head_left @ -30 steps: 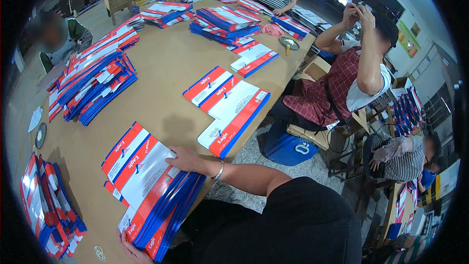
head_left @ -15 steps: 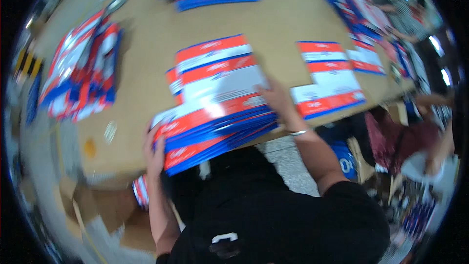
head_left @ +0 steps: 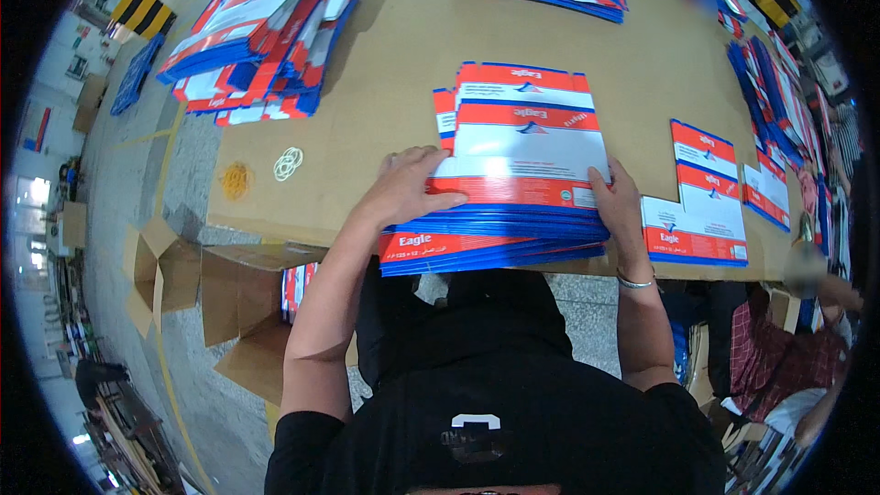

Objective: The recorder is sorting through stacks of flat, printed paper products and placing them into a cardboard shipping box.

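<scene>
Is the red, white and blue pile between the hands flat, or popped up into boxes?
Flat: the pile shows thin layers with blue edges, lying one on another between the left hand and the right hand.

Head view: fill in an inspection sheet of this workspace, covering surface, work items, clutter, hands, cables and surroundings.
Surface: brown tabletop, bearing several carton stacks.
Work items: front stack of flat red, white and blue cartons near the table's front edge, lower layers uneven; flat L-shaped carton to its right; leaning stack at far left.
Clutter: white loops and a small yellow-orange pile, front left.
Hands: left hand spread on the front stack's left side; right hand at its right edge.
Cables: nothing seen.
Surroundings: open cardboard box below, left; person in checked apron, right.
</scene>
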Tool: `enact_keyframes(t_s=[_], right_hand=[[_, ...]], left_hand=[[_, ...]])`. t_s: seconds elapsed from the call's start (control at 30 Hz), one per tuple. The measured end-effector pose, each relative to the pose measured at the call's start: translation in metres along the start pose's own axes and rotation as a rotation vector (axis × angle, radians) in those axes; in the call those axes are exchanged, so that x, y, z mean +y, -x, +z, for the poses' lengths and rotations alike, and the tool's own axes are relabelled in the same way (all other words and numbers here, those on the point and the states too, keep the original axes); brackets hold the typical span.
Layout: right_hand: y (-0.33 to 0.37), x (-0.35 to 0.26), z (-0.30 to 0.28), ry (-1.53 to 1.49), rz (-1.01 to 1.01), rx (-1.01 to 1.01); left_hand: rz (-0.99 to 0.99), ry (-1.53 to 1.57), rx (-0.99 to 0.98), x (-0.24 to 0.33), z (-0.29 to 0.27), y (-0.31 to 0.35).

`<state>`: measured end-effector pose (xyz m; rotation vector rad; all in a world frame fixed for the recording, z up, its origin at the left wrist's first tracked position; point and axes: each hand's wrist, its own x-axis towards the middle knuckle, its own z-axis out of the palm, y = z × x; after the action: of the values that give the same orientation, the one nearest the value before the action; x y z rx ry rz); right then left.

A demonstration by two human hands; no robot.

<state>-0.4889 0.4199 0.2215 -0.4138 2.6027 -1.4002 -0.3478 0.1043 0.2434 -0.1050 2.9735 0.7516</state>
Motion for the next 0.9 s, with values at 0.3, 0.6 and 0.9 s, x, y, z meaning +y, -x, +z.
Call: enact_keyframes(t_s=[0.3, 0.6, 0.9], right_hand=[[-0.005, -0.018, -0.013, 0.471, -0.127, 0.169], [0.023, -0.027, 0.046, 0.55, -0.313, 0.071], [0.031, -0.022, 0.042, 0.52, -0.392, 0.159]], left_hand=[[0.047, 0.159, -0.029, 0.009, -0.013, -0.017], [-0.029, 0.031, 0.101, -0.008, 0.012, -0.014], [-0.138, -0.096, 0.194, 0.006, 0.019, -0.039]])
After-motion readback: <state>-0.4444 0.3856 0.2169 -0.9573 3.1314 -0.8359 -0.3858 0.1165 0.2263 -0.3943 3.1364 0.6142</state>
